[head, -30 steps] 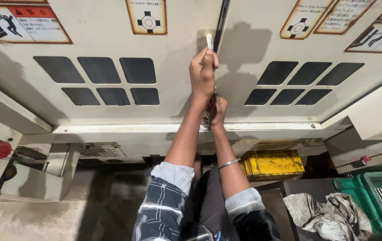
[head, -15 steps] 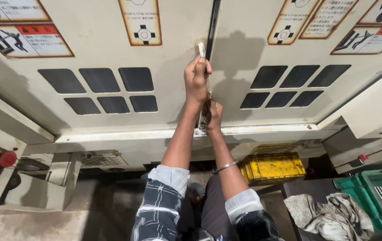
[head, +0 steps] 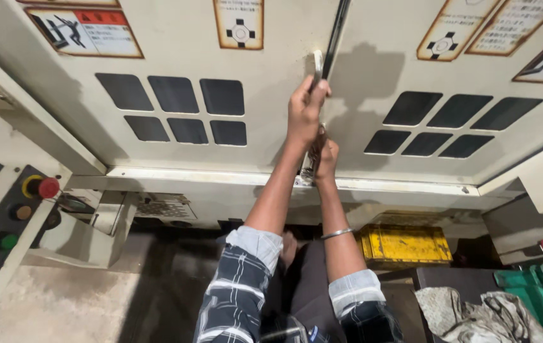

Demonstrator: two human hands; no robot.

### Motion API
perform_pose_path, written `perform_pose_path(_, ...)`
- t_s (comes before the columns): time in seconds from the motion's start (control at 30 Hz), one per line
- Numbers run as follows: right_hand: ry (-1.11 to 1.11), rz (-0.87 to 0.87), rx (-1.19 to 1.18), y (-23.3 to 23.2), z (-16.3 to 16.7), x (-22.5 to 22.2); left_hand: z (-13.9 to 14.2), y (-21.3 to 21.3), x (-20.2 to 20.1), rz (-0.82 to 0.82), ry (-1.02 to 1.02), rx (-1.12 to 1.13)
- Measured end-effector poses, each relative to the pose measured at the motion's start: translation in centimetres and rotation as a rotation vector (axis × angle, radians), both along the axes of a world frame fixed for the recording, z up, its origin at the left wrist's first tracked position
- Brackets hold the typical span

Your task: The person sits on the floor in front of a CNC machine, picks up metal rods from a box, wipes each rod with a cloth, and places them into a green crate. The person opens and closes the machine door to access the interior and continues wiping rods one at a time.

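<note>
One pale vertical door handle (head: 317,63) sits at the seam between two cream machine doors, near twelve o'clock in the view; it is a slim, light-coloured bar, worn at the top, with a dark gap (head: 335,38) running upward just beside it at one o'clock. The left hand (head: 304,113) is wrapped tight around the handle's upper stretch, fingers curled shut on it. Directly below, at six o'clock of that hand, the right hand (head: 327,155) is closed on a lower metal part of the same handle, near the doors' bottom edge; what exactly its fingers pinch is too hidden to tell. One thin metal bangle (head: 337,234) circles the right forearm, and both arms wear rolled plaid sleeves (head: 246,267). Each door carries six dark window panes in two rows of three: one set (head: 182,111) at nine o'clock of the hands, one set (head: 452,124) at three o'clock. Several bordered warning labels (head: 240,22) line the top. At eight o'clock stands a control panel with one red button (head: 48,187) and one green button (head: 8,241). At five o'clock lie one yellow block (head: 405,244), a crumpled rag (head: 475,317) and a green crate (head: 541,289)
</note>
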State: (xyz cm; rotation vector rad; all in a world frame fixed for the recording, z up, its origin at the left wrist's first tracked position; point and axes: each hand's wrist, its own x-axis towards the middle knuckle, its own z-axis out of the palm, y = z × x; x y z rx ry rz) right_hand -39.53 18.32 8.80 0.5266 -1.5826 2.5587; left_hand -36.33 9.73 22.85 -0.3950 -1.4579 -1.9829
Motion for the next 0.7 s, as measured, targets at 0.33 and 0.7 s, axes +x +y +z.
perform_pose_path(0.33, 0.017, -0.001, 0.038, 0.04, 0.5, -0.01, -0.64, 0.46, 0.84, 0.113, -0.051, -0.07)
perform_pose_path(0.7, 0.012, 0.019, -0.008, -0.03, 0.29, 0.41, -1.03, 0.76, 0.99, 0.142, -0.056, -0.072)
